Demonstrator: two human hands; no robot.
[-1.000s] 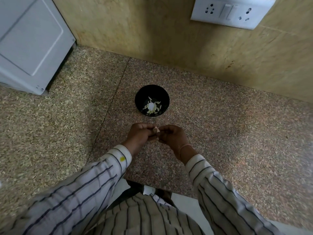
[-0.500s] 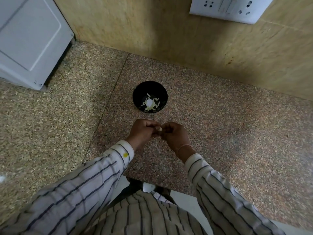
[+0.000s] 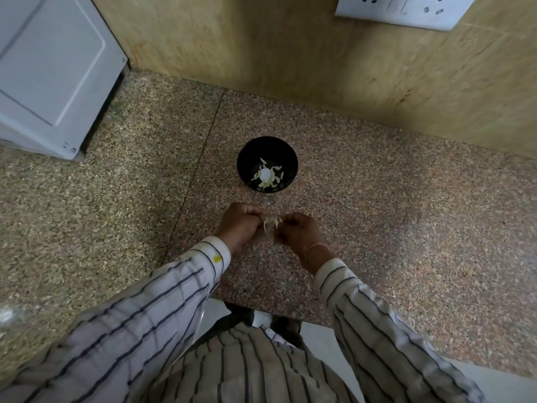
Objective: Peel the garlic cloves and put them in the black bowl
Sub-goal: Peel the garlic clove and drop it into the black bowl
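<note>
A small black bowl [image 3: 267, 152] stands on the speckled granite counter, with pale garlic pieces [image 3: 266, 177] lying in its bottom. Just in front of the bowl, my left hand [image 3: 241, 222] and my right hand [image 3: 296, 232] meet with curled fingers. Between their fingertips they pinch a garlic clove [image 3: 271, 226], whose pale skin hangs down in strips. Most of the clove is hidden by my fingers.
A white appliance [image 3: 52, 71] stands at the back left. A beige wall runs behind the bowl and carries a white socket plate [image 3: 404, 8] at the upper right. The counter's front edge [image 3: 290, 319] lies close to my body.
My hands have drawn slightly apart and strips of pale skin now show hanging between the fingertips. The view has shifted a little; the bowl has stayed put.
</note>
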